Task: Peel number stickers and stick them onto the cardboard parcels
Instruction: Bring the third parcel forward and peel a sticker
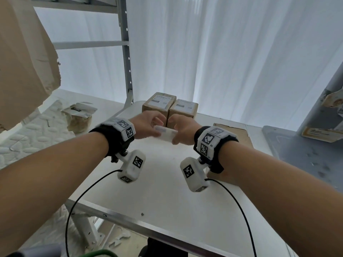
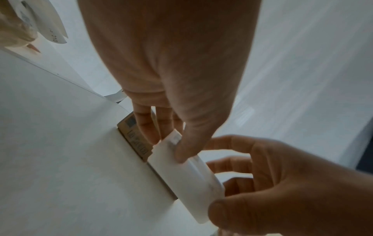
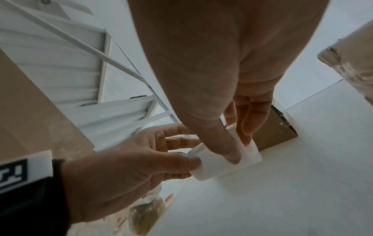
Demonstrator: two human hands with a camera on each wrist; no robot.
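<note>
- Both forearms reached forward from the bottom corners of the head view, each wrist wrapped in a black band carrying white marker blocks, with a black cable trailing from each.
- Between them, the left hand (image 1: 146, 125) and right hand (image 1: 182, 129) met above the far part of the white surface (image 1: 157, 191), held clear of it.
- The two hands shared a white sticker strip (image 1: 166, 134), which ran slightly downward from left to right.
- The left hand pinched one end of the strip (image 2: 181, 169) between thumb and fingers, its thumb pressed on the top face beside a blurred printed mark; the other fingers curved loosely behind.
- The right hand clamped the other end (image 3: 226, 161), thumb on top and curled fingers underneath.
- Just beyond the hands, two cardboard parcels (image 1: 168, 108) stood touching side by side at the far edge of the surface, each with a white printed label on top.
- A flat piece of cardboard (image 1: 235, 131) lay on the surface to the right of the parcels.
- A grey metal rack (image 1: 126, 52) rose at the left, in front of white curtains.
</note>
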